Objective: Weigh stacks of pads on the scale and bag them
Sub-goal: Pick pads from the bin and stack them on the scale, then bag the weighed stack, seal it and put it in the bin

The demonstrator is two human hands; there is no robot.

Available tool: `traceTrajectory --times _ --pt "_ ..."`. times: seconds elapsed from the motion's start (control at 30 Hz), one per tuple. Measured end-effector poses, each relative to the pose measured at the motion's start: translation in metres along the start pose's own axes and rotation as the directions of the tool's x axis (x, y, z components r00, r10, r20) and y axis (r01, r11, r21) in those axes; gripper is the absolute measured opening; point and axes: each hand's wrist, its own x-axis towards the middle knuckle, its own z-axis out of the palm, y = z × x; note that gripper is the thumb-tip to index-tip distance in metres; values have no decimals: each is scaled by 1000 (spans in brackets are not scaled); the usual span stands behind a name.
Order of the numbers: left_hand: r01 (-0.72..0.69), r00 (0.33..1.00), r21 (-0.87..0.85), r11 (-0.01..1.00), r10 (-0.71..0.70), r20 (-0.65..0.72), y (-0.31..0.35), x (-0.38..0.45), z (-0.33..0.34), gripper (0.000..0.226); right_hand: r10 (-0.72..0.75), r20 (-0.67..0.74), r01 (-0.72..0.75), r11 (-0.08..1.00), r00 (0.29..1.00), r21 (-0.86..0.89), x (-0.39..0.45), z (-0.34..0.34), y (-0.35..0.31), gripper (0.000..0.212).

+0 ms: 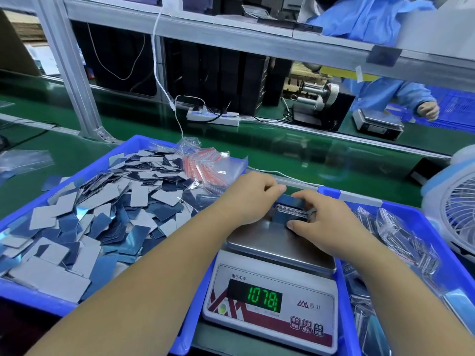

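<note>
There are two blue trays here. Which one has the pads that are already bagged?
The tray on the right, beside the scale: its pads sit in clear bags. The left tray holds loose grey and blue pads plus empty bags.

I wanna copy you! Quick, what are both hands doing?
Left hand: fingers curled on the stack of pads over the scale.
Right hand: gripping the same stack from the other side.
</note>
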Motion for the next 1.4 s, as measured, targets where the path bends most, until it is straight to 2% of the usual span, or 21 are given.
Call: traceTrajectory --times 0.1,0.17,0.3,0.43,0.53,0.6,0.7,0.77,0.87,1.0,1.03,1.1,1.17,1.2,1.23,1.3,1.4 --pt "8 997 -8 1000 -8 -72 -3 4 6 37 1 -9 -1 1000 1000 -19 -1 2 0 57" --pt "12 996 12 1000 -11 -93 -5 6 8 26 -18 2 18 999 1000 -31 -1 3 -1 60" --pt "9 997 36 999 -6 -79 -10 8 10 23 -61 14 62 992 998 -106 -1 4 -1 47" --pt "-26 997 98 995 33 -70 -9 7 13 47 -74 3 74 992 997 -104 1 5 1 24" --pt "-99 992 47 994 102 -69 -4 4 12 48 -59 -21 55 988 998 -143 4 3 4 11" --pt "-91 996 8 996 91 23 1 0 12 47 -12 -54 7 995 998 -96 5 0 6 7" --pt "-110 966 210 972 56 252 7 -6 20 64 32 -30 -33 998 999 -48 4 -2 6 1" --pt "-178 939 298 938 71 336 10 -9 28 66 26 6 -25 997 1000 -70 4 2 3 13" --pt "-166 930 321 932 40 365 13 -13 34 71 14 17 -13 996 1000 -90 5 5 1 32" --pt "-149 929 319 936 22 369 18 -14 28 78 -8 -22 7 996 1000 -85 4 4 1 29" --pt "-135 944 293 946 33 328 19 -12 22 79 -12 -39 8 997 999 -82 4 4 0 25" --pt "-66 988 206 976 36 147 18 -7 2 72 -2 -68 -2 999 998 -53 4 2 -2 22" --pt "18 998 120 993 -9 -70 7 -1 -23 48 15 -64 -14 1000 998 15 4 1 -2 24" --pt "75 989 130 989 -57 -136 -3 1 -36 35 20 -37 -19 999 999 26 3 2 -2 23" --pt "154 980 181 971 -127 -154 -13 1 -48 27 23 1 -23 1000 1000 8 2 3 -4 21" --pt "288 957 355 890 -283 -67 -32 -2 -63 24 30 41 -28 999 999 -43 1 5 -5 23" --pt "338 889 496 800 -444 109 -45 -5 -66 22 40 33 -39 999 999 -37 1 6 -6 23"
